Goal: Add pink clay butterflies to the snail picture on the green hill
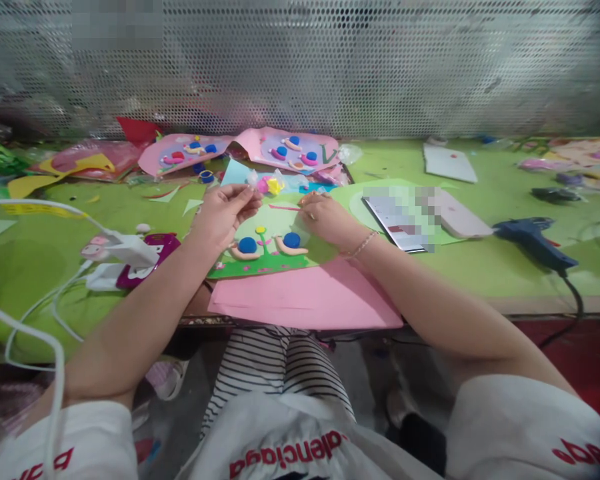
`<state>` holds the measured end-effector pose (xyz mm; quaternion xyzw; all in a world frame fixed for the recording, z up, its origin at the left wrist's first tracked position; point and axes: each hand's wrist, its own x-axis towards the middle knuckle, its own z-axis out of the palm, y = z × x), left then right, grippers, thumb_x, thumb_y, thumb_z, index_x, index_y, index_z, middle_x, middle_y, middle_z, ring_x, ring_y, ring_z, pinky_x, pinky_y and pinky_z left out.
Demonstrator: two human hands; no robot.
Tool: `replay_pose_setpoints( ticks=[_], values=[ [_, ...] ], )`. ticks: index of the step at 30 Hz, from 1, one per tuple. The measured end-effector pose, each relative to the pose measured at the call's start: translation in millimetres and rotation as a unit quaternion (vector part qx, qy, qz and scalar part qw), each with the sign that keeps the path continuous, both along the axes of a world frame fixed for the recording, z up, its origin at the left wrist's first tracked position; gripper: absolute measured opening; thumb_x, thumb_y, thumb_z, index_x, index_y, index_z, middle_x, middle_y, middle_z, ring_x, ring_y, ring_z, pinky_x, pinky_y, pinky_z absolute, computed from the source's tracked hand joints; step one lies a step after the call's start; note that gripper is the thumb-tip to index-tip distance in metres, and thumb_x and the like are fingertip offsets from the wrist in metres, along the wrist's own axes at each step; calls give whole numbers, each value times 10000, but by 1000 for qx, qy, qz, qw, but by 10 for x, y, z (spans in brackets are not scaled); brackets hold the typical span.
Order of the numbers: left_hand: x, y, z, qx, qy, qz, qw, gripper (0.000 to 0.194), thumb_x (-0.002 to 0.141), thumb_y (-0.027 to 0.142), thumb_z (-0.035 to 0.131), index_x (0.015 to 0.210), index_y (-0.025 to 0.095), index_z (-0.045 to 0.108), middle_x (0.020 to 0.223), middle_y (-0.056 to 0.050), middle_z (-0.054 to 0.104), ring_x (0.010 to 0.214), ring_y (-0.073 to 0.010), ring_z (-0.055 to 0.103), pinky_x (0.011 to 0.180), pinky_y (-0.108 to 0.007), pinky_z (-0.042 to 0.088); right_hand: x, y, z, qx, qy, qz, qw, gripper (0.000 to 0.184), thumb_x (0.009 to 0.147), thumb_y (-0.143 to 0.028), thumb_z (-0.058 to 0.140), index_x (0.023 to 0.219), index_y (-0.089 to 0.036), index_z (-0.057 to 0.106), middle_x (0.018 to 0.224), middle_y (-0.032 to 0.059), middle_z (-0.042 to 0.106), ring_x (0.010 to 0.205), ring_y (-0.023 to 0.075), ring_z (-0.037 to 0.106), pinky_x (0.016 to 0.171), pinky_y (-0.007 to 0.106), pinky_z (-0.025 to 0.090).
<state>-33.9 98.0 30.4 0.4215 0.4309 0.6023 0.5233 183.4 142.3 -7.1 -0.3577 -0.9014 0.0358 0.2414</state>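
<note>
A green-based craft picture [235, 269] lies before me, with two clay snails, each with a blue shell and a pale body. One snail [247, 247] is on the left, the other [291, 243] on the right, and a yellow flower [261, 231] stands between them. Over the picture's upper left, my left hand [227, 212] is closed in a pinch; what it holds is too small to make out. My right hand [325, 217] is curled at the upper right, its fingertips closed at the right end of a thin pink strip [284, 207]. Yellow and pink clay pieces [273, 185] sit just beyond.
Pink sheets [300, 297] lie at the table's front edge. A phone [393, 223], a pale pink case-like object [460, 213] and a blue glue gun [537, 243] are to the right. White chargers with cables [130, 252] are at left. Two pink snail pictures [180, 148] rest near the perforated metal panel [300, 73].
</note>
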Motion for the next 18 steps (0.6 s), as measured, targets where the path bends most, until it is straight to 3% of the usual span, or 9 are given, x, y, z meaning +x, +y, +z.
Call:
replay_pose_setpoints(
  ticks=[4,9,14,18],
  values=[
    [-12,22,-20,-9,13,6,1000,206,695,287,788,699,133,652,639,4,668,529,-54,598,560,-166,496,-36,-123,60,34,15,-19,999,202,831,-115,456,855,-121,657,951,149,625,924,248,556,890,448,426],
    [-41,53,-31,-2,28,9,1000,261,666,358,803,660,154,641,589,35,619,493,-36,545,534,-154,467,-154,-403,183,103,51,63,991,267,895,-148,399,1004,-121,641,968,122,617,906,217,574,814,376,488],
    [32,-19,-100,-7,62,-82,995,299,604,392,834,642,140,679,605,1,642,532,-59,565,567,-176,481,-224,-516,209,155,127,86,976,294,918,-218,460,1180,-109,540,1080,142,573,1037,204,543,902,367,487],
    [142,-109,-180,-8,80,-161,984,312,594,341,842,773,121,713,700,-31,691,633,-103,634,644,-205,512,-247,-460,145,143,138,95,975,230,921,-232,476,1114,-172,586,1050,110,597,1004,187,563,886,375,495]
  ],
)
